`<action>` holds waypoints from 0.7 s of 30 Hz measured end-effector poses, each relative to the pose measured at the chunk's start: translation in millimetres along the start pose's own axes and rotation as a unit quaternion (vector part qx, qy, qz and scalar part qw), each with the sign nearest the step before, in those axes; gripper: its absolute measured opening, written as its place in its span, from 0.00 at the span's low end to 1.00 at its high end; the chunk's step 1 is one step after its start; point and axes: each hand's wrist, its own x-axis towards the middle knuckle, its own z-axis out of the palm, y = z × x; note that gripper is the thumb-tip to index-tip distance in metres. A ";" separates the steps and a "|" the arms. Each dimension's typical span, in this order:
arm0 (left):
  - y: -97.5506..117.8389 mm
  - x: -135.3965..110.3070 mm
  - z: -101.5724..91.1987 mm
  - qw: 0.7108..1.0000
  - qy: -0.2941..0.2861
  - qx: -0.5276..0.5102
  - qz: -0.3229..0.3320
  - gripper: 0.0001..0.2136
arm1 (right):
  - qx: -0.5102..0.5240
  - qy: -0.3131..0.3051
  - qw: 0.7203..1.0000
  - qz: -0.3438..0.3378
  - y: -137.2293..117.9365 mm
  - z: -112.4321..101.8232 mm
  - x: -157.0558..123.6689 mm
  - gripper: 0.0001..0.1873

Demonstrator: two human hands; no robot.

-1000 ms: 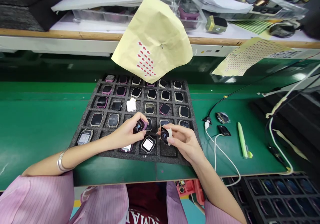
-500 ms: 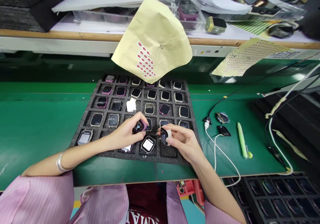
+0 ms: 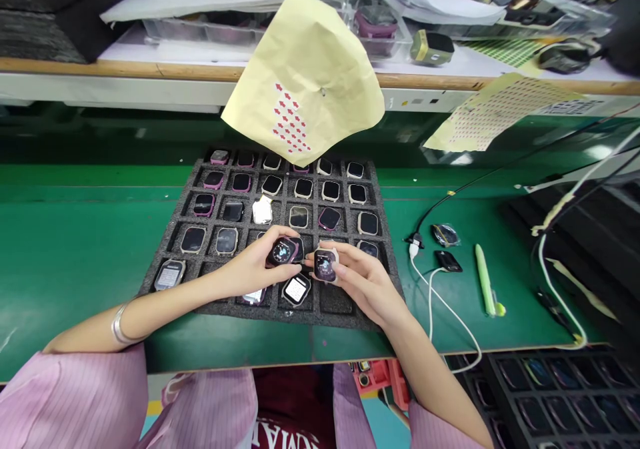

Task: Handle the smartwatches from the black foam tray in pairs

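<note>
My left hand (image 3: 253, 265) grips a pink-edged smartwatch body (image 3: 283, 251) with its lit screen turned up. My right hand (image 3: 361, 277) grips a cream-edged smartwatch body (image 3: 325, 265), screen also lit and facing up. Both are held side by side just above the near rows of a black foam tray (image 3: 350, 309) on the green bench. The tray's cells hold several watch bodies, pink and cream; one near cell shows a watch with a white lit screen (image 3: 296, 289).
A yellow sticker sheet with red arrows (image 3: 305, 82) hangs over the tray's far edge. To the right lie a white charging cable (image 3: 434, 302), two small black parts (image 3: 447, 261), and a green pen (image 3: 484, 279). Another black tray (image 3: 560, 389) sits lower right. Cluttered shelf behind.
Both hands have turned their watches flatter so the screens face up, and brought them closer together; both screens now show a lit display.
</note>
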 end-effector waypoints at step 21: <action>-1.4 -2.6 7.8 0.974 0.022 -0.221 -0.050 0.15 | 0.073 0.032 0.997 0.018 1.3 4.4 1.4 0.21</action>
